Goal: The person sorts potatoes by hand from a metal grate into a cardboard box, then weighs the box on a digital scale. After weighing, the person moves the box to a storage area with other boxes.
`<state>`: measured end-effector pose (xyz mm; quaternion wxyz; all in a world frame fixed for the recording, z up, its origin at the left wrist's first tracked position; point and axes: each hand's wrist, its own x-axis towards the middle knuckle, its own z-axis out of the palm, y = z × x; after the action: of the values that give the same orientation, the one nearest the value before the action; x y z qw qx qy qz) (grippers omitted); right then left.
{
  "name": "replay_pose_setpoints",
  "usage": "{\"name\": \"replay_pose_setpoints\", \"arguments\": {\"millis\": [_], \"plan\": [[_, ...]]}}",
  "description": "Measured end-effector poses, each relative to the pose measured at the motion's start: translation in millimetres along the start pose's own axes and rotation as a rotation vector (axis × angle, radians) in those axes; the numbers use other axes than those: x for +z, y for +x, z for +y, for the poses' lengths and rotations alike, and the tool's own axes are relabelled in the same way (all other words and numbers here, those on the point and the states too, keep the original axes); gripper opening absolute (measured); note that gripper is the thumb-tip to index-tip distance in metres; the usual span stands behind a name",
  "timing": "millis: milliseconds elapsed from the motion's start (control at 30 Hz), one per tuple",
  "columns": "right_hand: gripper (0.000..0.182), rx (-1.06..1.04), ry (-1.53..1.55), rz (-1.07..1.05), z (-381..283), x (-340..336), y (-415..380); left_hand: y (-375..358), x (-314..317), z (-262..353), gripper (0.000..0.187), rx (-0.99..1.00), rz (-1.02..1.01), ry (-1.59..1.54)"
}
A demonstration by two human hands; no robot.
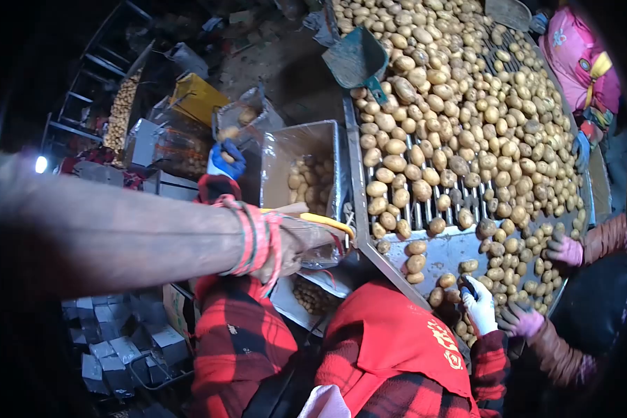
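My left hand [226, 160], in a blue and white glove, is closed around a potato [228, 157] beside a plastic-lined container at the left. My right hand [478, 306], gloved in white with dark fingertips, reaches over the lower edge of the sorting table. Its fingers look stretched and slightly bent, close to several potatoes [447, 281]; the palm side is hidden. Under my left forearm stands a lined box [266, 167] with potatoes inside.
Potatoes cover the slatted sorting table [435, 261]. A green scoop [355, 59] lies at its far left corner. A wooden post [132, 226] wrapped with pink cord crosses in front of me. Another person's gloved hands [564, 249] work at the right; someone in pink [582, 59] stands beyond.
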<state>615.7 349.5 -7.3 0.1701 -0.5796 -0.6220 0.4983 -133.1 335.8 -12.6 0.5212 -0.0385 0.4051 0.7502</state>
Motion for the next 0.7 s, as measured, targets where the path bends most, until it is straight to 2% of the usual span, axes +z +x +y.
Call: {"name": "replay_pose_setpoints", "arguments": {"millis": [67,133,167,233,267,333,400,433,500,567,600,633,700], "plan": [[0.034,0.068,0.099,0.041,13.0,1.0,-6.1,-4.5,9.2,-2.0,0.034,0.007,0.008,0.062],[0.033,0.112,0.136,0.066,20.7,3.7,-12.0,-28.5,-2.6,-29.1,0.036,-0.091,-0.016,0.148],[0.033,0.133,0.119,0.090,20.8,3.7,-16.4,-47.3,-13.7,-53.2,0.038,-0.193,-0.042,0.217],[0.034,0.033,-0.048,0.142,27.7,2.3,-21.8,-88.3,-33.1,-98.9,0.041,-0.393,-0.106,0.356],[0.034,0.104,-0.076,0.122,28.3,0.6,-22.9,-108.3,-39.5,-119.8,0.042,-0.515,-0.136,0.434],[0.035,0.072,-0.154,0.082,23.0,-3.2,-23.0,-159.1,-60.6,-159.9,0.046,-0.776,-0.182,0.608],[0.038,0.151,-0.085,0.037,20.4,0.9,-19.6,-195.8,-79.9,-192.4,0.049,-1.016,-0.231,0.807],[0.039,0.103,-0.151,0.033,26.7,5.2,-18.3,-210.2,-91.2,-207.5,0.051,-1.097,-0.244,0.937],[0.039,0.122,-0.199,-0.060,-5.1,1.3,-14.1,-226.8,-108.6,-240.2,0.055,-1.086,-0.216,1.288],[0.037,0.072,-0.249,-0.112,-16.9,2.9,-10.3,-234.5,-125.3,-264.2,0.066,-0.815,-0.194,1.838],[0.033,-0.101,-0.274,-0.033,-2.4,10.9,-8.3,-238.7,-131.5,-276.0,0.071,-0.696,-0.129,2.098],[0.033,-0.173,-0.330,-0.039,-10.8,12.3,-1.8,-242.0,-89.4,-270.1,0.064,-0.791,-0.215,2.274],[0.033,-0.390,-0.442,0.017,-15.3,26.3,9.2,-231.4,-71.6,-263.6,0.056,-0.797,-0.551,2.313]]}}
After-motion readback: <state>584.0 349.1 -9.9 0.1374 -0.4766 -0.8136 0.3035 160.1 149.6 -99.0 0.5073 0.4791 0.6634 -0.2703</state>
